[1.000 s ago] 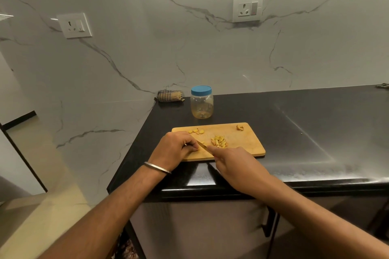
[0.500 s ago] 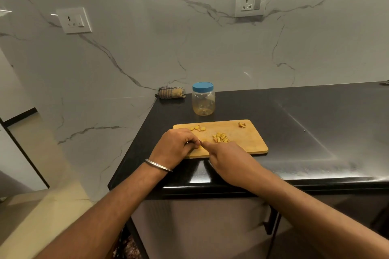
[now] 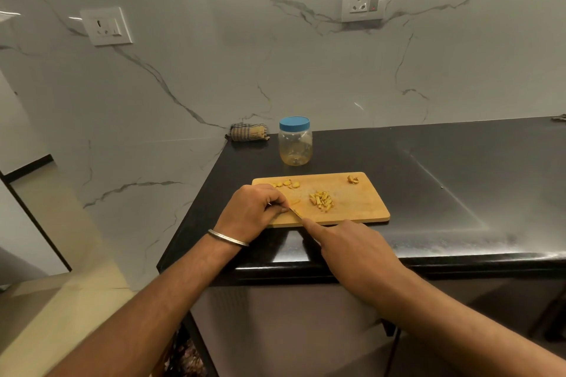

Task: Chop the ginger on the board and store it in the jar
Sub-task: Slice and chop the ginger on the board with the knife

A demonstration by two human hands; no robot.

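Partway through, by the look of it: a small heap of chopped ginger (image 3: pixel 321 201) lies near the middle of the cutting board (image 3: pixel 361 205), cut into short sticks. A few round ginger slices (image 3: pixel 286 184) sit uncut near the board's far left corner, and one knobbly ginger piece (image 3: pixel 352 179) lies apart at the far right corner. One thin yellow sliver (image 3: pixel 294 202) lies just beside the left hand's fingertips, apparently the piece under work. The left hand (image 3: pixel 252 214) rests on the near left part of the board, fingers curled down; whether it pins the sliver or only steadies beside it I cannot tell. The right hand (image 3: pixel 352 249) grips a knife (image 3: pixel 296 214), forefinger stretched along the spine, handle hidden in the palm; only a short run of blade shows, tip at the left fingertips. The jar (image 3: pixel 295 144) stands on the black counter (image 3: pixel 444 180) just behind the board, blue lid (image 3: pixel 294 124) on. A yellowish tint shows at its bottom, but no ginger pieces can be made out. Judgement: chopping is roughly half done; slices and end piece remain; opening and filling the jar not yet begun. A rolled checked cloth (image 3: pixel 248 132) lies against the wall left of the jar.
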